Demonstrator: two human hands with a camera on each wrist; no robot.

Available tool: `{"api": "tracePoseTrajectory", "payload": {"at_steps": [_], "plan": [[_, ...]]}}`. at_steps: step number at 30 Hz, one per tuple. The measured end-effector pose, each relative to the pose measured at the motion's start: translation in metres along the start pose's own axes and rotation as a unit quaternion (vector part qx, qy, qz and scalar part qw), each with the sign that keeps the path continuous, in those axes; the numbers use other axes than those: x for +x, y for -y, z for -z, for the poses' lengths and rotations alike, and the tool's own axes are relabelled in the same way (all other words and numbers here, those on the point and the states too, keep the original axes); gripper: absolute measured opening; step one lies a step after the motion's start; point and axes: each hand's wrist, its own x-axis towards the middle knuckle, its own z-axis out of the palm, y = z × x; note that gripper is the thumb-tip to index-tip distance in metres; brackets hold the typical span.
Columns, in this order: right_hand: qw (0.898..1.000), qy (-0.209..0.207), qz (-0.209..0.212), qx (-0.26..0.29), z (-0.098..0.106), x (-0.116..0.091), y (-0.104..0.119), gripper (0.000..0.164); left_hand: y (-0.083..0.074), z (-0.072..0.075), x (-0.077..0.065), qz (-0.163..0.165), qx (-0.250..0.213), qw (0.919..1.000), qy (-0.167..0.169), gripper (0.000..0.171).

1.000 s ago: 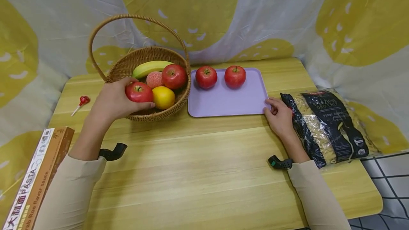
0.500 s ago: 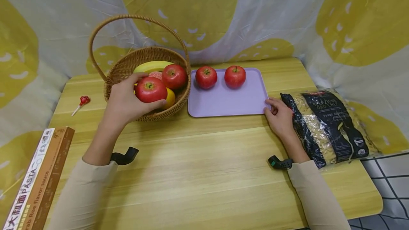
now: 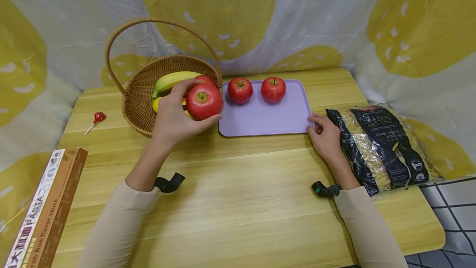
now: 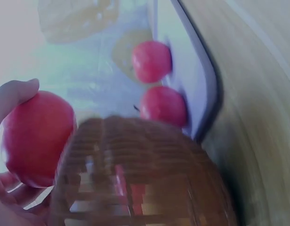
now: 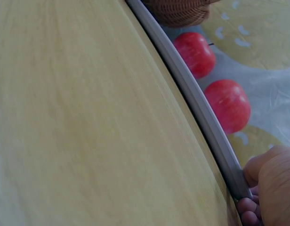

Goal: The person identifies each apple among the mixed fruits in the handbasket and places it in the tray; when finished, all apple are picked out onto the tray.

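My left hand (image 3: 176, 121) grips a red apple (image 3: 204, 101) between thumb and fingers, over the right front side of the wicker basket (image 3: 135, 113). In the left wrist view the held apple (image 4: 36, 136) is beside the basket's blurred weave (image 4: 131, 134). Inside the basket are a banana (image 3: 171, 81), another red apple (image 3: 205, 80) and yellow fruit (image 3: 155, 104), partly hidden by hand and apple. A lilac tray (image 3: 265, 119) bears two red apples, one left (image 3: 239, 91) and one right (image 3: 273, 91). My right hand (image 3: 325, 137) pinches its front right corner, also seen in the right wrist view.
A bag of penne pasta (image 3: 386, 148) lies at the right, close to my right hand. A wrapped lollipop (image 3: 96, 121) lies left of the basket. Pasta boxes (image 3: 48, 210) stand at the front left. The basket's tall handle (image 3: 163, 20) arches over its opening.
My left hand has lifted the apple out from among the basket's fruit and carried it right, toward the tray. My right hand stays at the tray corner.
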Motion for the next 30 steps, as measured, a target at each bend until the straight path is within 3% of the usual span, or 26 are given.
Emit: {"api": "tracePoseTrajectory", "payload": {"at_steps": [7,17,23,30], "plan": [[1.000,0.001,0.001,0.004,-0.001,0.000,0.000,0.031,-0.022,-0.024,0.008,-0.049,-0.047,0.9977,0.005,0.085],[1.000,0.001,0.003,0.001,0.001,0.001,0.003,0.031,-0.036,-0.065,0.014,-0.077,-0.062,0.9945,0.035,0.085],[1.000,0.005,-0.005,0.000,0.001,0.001,0.002,0.032,-0.038,-0.091,0.012,-0.052,-0.071,0.9932,0.076,0.090],[1.000,0.003,-0.004,-0.001,0.001,0.000,0.002,0.031,-0.023,-0.115,0.009,-0.018,-0.072,0.9930,0.093,0.094]]}}
